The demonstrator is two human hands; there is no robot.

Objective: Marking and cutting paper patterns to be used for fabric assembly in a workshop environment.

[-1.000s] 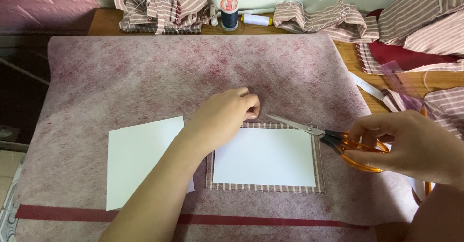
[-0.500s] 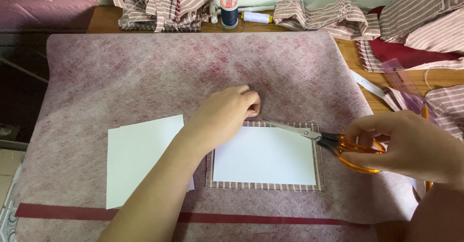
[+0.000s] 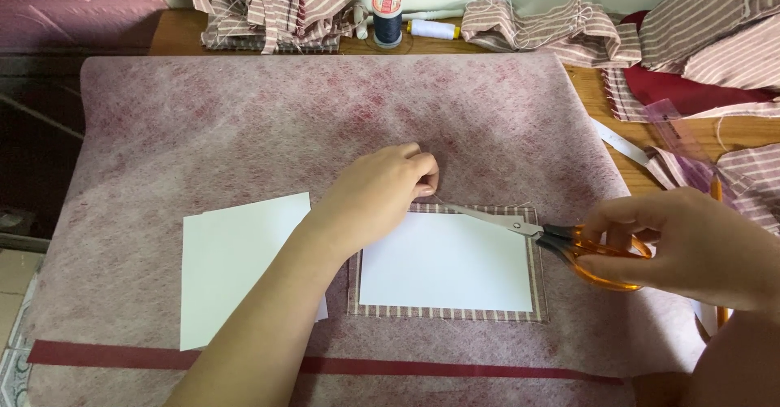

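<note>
Pinching the striped fabric point(image 3: 447, 313) edge, left hand point(image 3: 378, 196) steadies it; right hand point(image 3: 691, 248) grips orange scissors point(image 3: 561, 240).

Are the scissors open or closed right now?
Nearly closed: the scissors in the right hand show one slim point lying along the striped fabric, with no clear gap between blades.

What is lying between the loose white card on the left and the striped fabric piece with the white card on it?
In the head view, the person's left forearm crosses the gap between the loose white card and the striped fabric piece; beneath it lies only the mottled pink interfacing sheet.
</note>
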